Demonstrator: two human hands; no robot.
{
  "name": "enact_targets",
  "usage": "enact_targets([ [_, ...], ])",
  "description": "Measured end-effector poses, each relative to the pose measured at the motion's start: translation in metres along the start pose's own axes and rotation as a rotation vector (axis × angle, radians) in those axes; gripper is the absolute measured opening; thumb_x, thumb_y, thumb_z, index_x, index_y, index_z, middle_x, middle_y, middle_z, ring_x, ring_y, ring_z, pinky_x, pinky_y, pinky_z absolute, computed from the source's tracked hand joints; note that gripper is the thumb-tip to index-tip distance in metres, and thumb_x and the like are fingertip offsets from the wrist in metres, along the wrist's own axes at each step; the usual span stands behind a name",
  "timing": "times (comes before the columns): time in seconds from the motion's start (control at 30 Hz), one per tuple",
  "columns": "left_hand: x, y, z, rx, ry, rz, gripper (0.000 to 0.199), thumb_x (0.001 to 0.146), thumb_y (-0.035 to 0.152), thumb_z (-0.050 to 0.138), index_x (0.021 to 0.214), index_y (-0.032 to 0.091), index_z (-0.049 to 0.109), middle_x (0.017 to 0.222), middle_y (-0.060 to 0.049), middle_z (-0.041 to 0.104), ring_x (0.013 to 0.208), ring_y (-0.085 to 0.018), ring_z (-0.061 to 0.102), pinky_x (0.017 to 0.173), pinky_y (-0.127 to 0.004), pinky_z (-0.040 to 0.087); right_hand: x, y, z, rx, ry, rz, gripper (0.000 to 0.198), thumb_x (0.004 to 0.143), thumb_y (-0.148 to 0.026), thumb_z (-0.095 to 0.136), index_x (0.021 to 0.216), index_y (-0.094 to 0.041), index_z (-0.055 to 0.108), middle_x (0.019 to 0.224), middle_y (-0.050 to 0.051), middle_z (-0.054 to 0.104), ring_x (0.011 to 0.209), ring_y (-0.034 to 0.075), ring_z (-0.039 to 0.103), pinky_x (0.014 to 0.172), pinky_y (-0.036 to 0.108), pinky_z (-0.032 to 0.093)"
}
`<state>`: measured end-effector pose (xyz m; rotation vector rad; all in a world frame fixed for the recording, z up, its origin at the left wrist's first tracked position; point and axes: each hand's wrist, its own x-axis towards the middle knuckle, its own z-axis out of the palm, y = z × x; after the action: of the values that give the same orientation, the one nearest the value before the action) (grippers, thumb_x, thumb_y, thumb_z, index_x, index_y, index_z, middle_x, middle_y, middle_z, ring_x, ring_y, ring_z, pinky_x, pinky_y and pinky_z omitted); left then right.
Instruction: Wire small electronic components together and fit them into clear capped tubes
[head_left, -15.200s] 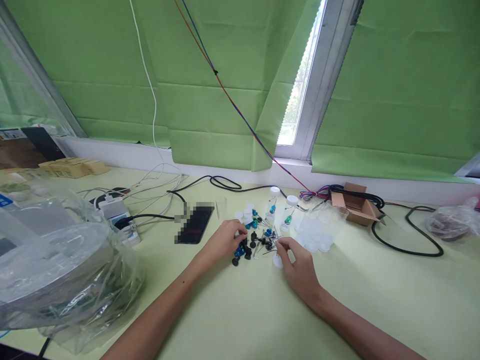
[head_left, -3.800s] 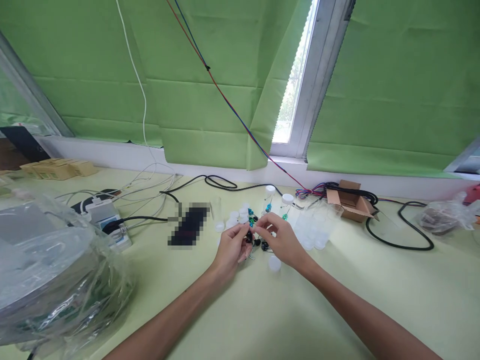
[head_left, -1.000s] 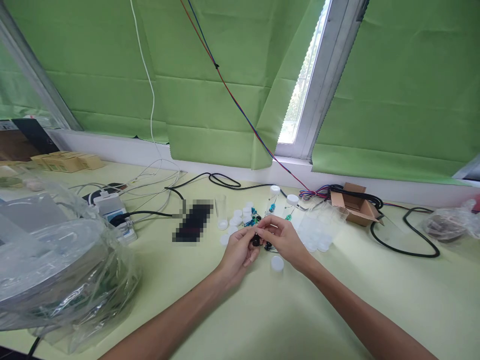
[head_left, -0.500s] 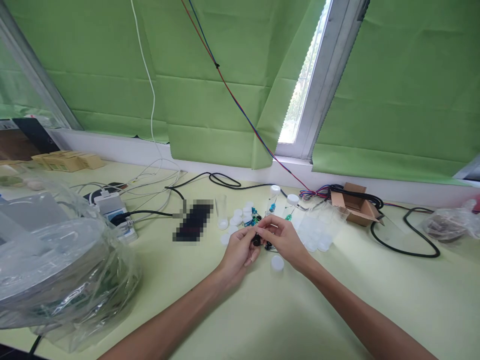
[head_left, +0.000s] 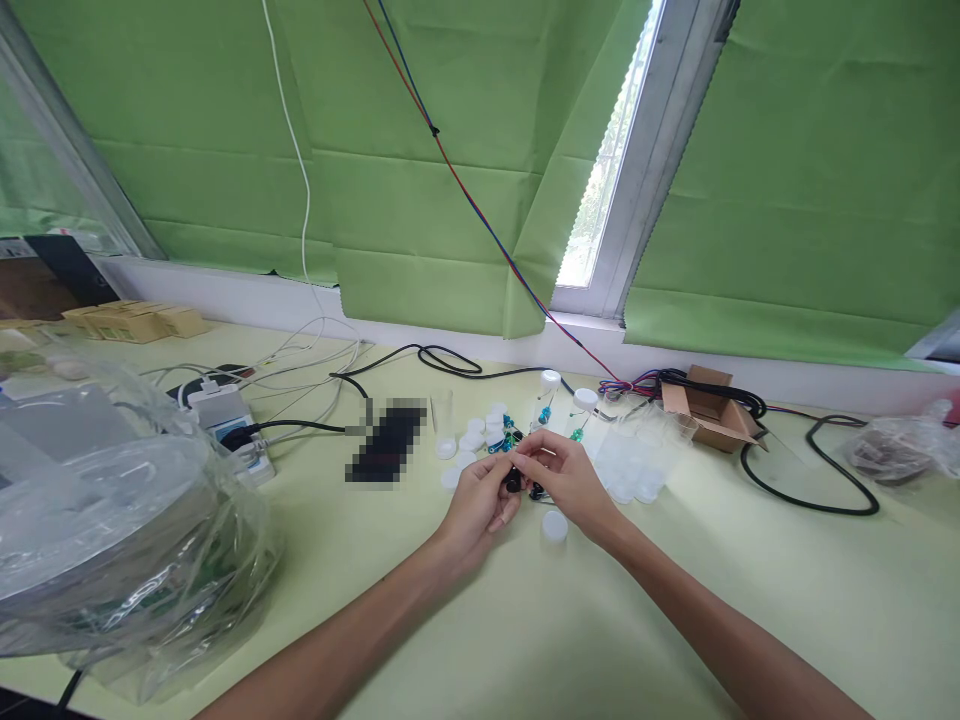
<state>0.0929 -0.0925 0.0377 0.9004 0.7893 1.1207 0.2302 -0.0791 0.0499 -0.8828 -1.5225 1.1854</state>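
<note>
Fingertips of my left hand [head_left: 474, 505] and my right hand [head_left: 566, 482] meet over the table, both closed in a pinch. Between them is a small black cylindrical piece [head_left: 513, 481], gripped by the left; its far side is hidden by my fingers. What the right fingertips pinch is too small to make out. Just in front lies a white round cap [head_left: 555, 526]. Behind my hands are small blue-green parts with wires [head_left: 501, 446] and several white caps [head_left: 472, 440]. Two clear tubes with white lids, one lid [head_left: 550, 380] showing at the back, hold similar blue and green parts.
On the left, a large plastic-wrapped reel [head_left: 112, 520] takes up the table, with a power strip [head_left: 244, 440] behind it. A blurred dark rectangle [head_left: 386, 445] lies nearby. To the right are clear cups [head_left: 637, 465], an open cardboard box [head_left: 709, 410] and a black cable [head_left: 817, 510].
</note>
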Motion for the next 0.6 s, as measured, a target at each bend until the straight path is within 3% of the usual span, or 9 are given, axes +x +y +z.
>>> enact_targets([
  [0.2,0.001,0.006,-0.001,-0.01,0.03,0.003,0.032,0.082,0.043,0.065,0.072,0.014,0.058,0.07,0.001,0.056,0.033,0.002,0.032,0.034,-0.017,0.009,0.006,-0.01,-0.01,-0.089,0.03,-0.03,0.022,0.085,-0.04,0.063,0.081,-0.019,0.06,0.07,-0.001,0.056,0.058,0.013,0.053,0.056,0.027,0.046],
  [0.3,0.003,0.011,-0.003,0.012,0.067,0.022,0.032,0.081,0.045,0.065,0.072,0.015,0.057,0.069,0.002,0.057,0.032,0.002,0.033,0.034,-0.017,0.01,0.008,-0.021,-0.024,-0.358,-0.006,-0.026,0.015,0.086,-0.035,0.06,0.082,-0.02,0.061,0.073,0.0,0.059,0.061,0.014,0.053,0.057,0.027,0.044],
  [0.4,0.005,0.015,-0.005,0.039,0.094,0.049,0.033,0.08,0.046,0.066,0.072,0.015,0.056,0.067,0.002,0.057,0.032,0.001,0.035,0.034,-0.016,0.012,0.006,-0.027,-0.035,-0.691,-0.134,0.013,0.008,0.085,-0.023,0.057,0.085,-0.021,0.064,0.08,0.001,0.063,0.062,0.013,0.053,0.058,0.026,0.041],
  [0.6,0.006,0.018,-0.005,0.091,0.132,0.055,0.031,0.08,0.044,0.065,0.073,0.016,0.055,0.068,0.002,0.055,0.035,0.0,0.038,0.036,-0.016,0.013,0.002,-0.022,-0.04,-1.083,-0.282,0.09,0.02,0.085,-0.005,0.049,0.087,-0.018,0.065,0.083,0.005,0.063,0.074,0.016,0.054,0.061,0.024,0.035],
])
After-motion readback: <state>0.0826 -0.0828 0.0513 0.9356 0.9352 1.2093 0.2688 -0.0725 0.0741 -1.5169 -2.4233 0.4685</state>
